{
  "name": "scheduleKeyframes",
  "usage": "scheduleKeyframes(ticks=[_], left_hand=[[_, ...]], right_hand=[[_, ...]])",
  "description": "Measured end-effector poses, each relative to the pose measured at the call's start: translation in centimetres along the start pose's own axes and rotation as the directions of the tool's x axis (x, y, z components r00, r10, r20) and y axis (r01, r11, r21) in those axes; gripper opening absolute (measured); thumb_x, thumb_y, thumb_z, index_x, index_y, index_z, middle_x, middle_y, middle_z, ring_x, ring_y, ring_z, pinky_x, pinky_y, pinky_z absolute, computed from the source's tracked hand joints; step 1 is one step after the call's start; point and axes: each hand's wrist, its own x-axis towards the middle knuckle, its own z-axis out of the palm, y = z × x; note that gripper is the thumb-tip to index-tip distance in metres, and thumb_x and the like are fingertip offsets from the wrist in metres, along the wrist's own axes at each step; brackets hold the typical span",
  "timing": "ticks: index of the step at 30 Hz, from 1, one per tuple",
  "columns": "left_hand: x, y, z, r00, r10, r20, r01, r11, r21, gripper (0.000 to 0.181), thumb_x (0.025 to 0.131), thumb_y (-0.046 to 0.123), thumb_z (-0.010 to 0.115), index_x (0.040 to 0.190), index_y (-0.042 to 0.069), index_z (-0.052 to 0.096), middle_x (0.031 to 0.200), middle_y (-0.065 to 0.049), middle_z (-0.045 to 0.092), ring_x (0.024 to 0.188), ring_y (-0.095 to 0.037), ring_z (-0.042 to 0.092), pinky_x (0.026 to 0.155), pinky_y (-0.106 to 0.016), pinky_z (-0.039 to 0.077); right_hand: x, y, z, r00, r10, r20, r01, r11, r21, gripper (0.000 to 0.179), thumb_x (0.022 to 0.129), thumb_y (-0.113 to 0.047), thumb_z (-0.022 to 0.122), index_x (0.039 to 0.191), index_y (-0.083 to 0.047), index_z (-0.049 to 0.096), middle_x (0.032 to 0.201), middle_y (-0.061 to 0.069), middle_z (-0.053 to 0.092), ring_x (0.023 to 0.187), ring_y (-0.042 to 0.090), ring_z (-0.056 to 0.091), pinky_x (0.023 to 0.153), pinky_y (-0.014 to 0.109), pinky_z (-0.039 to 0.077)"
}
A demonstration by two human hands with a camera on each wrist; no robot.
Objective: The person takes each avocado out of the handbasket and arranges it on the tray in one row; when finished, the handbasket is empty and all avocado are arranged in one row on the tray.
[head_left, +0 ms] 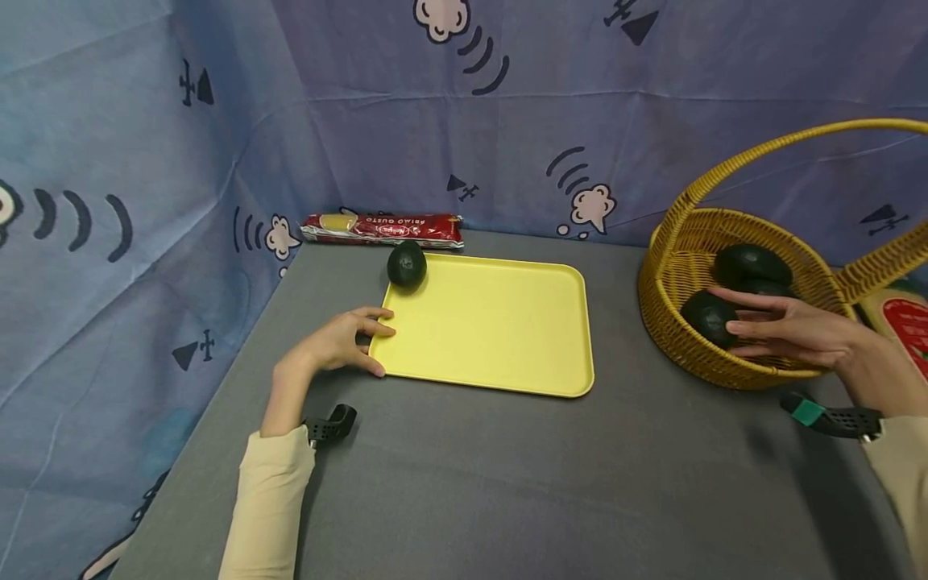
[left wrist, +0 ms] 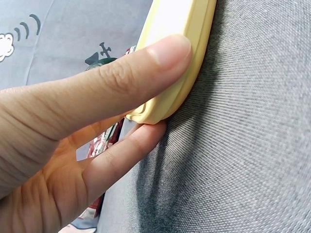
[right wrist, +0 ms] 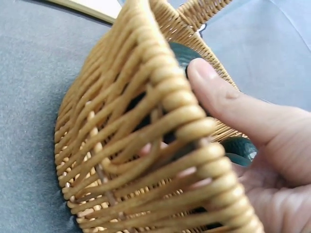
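Observation:
My left hand (head_left: 339, 342) is at the near left corner of a yellow tray (head_left: 500, 379). The left wrist view shows the thumb (left wrist: 170, 53) on the tray's rim (left wrist: 194, 63) and a fingertip against its corner. Inside a wicker basket (head_left: 656, 302) at the right, my right hand (head_left: 801, 329) grips a dark green avocado (head_left: 706, 316). More avocados (head_left: 750, 264) lie behind it in the basket. In the right wrist view the basket wall (right wrist: 131, 121) hides most of the gripped avocado (right wrist: 182, 54). One avocado (head_left: 407, 265) sits at the tray's far left corner.
A red packet (head_left: 384, 229) lies behind the tray along the patterned cloth backdrop (head_left: 507, 161). The basket's tall handle (head_left: 783, 145) arches above the right hand. A package with a red label (head_left: 906, 322) is partly hidden at the right edge. Grey cloth covers the table (head_left: 507, 483).

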Motion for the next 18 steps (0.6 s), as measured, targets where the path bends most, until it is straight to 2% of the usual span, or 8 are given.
scheduleKeyframes(ticks=[5,8,9,11,12,14,16,18], left_hand=[[-0.1,0.1,0.0,1.0,-0.004,0.004,0.004,1.0,-0.015,0.063,0.07,0.011,0.085,0.125,-0.007,0.06,0.145,-0.019,0.041,0.135,-0.039,0.032,0.101,-0.046,0.041],[-0.2,0.2,-0.1,1.0,-0.004,0.006,0.004,1.0,-0.015,0.063,0.07,0.011,0.085,0.125,-0.007,0.06,0.145,-0.019,0.041,0.135,-0.039,0.032,0.101,-0.046,0.041],[-0.2,0.2,-0.1,1.0,-0.004,0.006,0.004,1.0,-0.014,0.063,0.07,0.011,0.085,0.125,-0.007,0.06,0.145,-0.019,0.041,0.135,-0.039,0.032,0.101,-0.046,0.041],[-0.2,0.2,-0.1,1.0,-0.003,0.005,0.003,1.0,-0.007,0.063,0.07,0.012,0.085,0.125,-0.007,0.06,0.145,-0.019,0.041,0.135,-0.039,0.033,0.102,-0.047,0.04],[-0.2,0.2,0.0,1.0,-0.003,0.005,0.003,1.0,-0.004,0.063,0.07,0.013,0.085,0.125,-0.007,0.06,0.145,-0.019,0.041,0.135,-0.039,0.033,0.103,-0.047,0.039],[-0.1,0.1,0.0,1.0,-0.001,0.003,0.001,1.0,0.0,0.063,0.071,0.013,0.085,0.125,-0.007,0.06,0.145,-0.019,0.042,0.135,-0.039,0.034,0.103,-0.048,0.038],[-0.1,0.1,0.0,1.0,0.001,0.001,-0.001,1.0,0.002,0.063,0.071,0.014,0.085,0.125,-0.007,0.06,0.145,-0.019,0.042,0.135,-0.039,0.033,0.104,-0.048,0.037],[-0.1,0.1,0.0,1.0,-0.001,0.001,0.001,1.0,-0.004,0.063,0.071,0.014,0.085,0.125,-0.007,0.06,0.145,-0.019,0.042,0.135,-0.039,0.033,0.103,-0.048,0.038]], right_hand=[[-0.4,-0.1,-0.1,1.0,-0.008,0.012,0.007,0.998,0.056,0.07,0.1,0.004,0.04,0.154,-0.024,0.007,0.146,0.008,-0.043,0.128,0.04,-0.037,0.087,0.038,0.053],[-0.7,-0.1,-0.1,0.999,-0.026,0.018,0.026,0.999,0.038,0.069,0.101,0.003,0.037,0.154,-0.028,0.006,0.141,0.017,-0.047,0.145,0.023,0.009,0.086,0.037,0.053],[-0.9,-0.1,-0.2,0.999,-0.037,0.017,0.037,0.999,0.038,0.069,0.102,0.004,0.037,0.154,-0.03,0.007,0.139,0.019,-0.047,0.141,0.019,0.028,0.086,0.038,0.053],[-1.1,-0.2,-0.1,0.999,-0.053,0.009,0.053,0.998,0.046,0.068,0.102,0.004,0.035,0.153,-0.032,0.007,0.136,0.022,-0.049,0.131,0.014,0.044,0.085,0.038,0.054],[-1.2,-0.2,-0.1,0.998,-0.058,0.0,0.058,0.997,0.055,0.068,0.102,0.004,0.035,0.153,-0.032,0.008,0.136,0.022,-0.049,0.131,0.014,0.044,0.084,0.039,0.054],[-1.3,-0.4,0.1,0.998,-0.061,-0.032,0.063,0.995,0.079,0.07,0.101,0.006,0.035,0.153,-0.033,0.008,0.136,0.021,-0.05,0.145,0.025,0.01,0.083,0.04,0.054],[-1.5,-0.7,0.5,0.996,-0.054,-0.076,0.062,0.993,0.104,0.071,0.101,0.007,0.037,0.152,-0.034,0.01,0.136,0.018,-0.05,0.136,0.036,-0.024,0.082,0.041,0.054],[-1.6,-1.0,0.8,0.992,-0.06,-0.108,0.072,0.991,0.109,0.072,0.1,0.007,0.038,0.152,-0.036,0.013,0.136,0.017,-0.051,0.137,0.036,-0.023,0.081,0.041,0.055]])
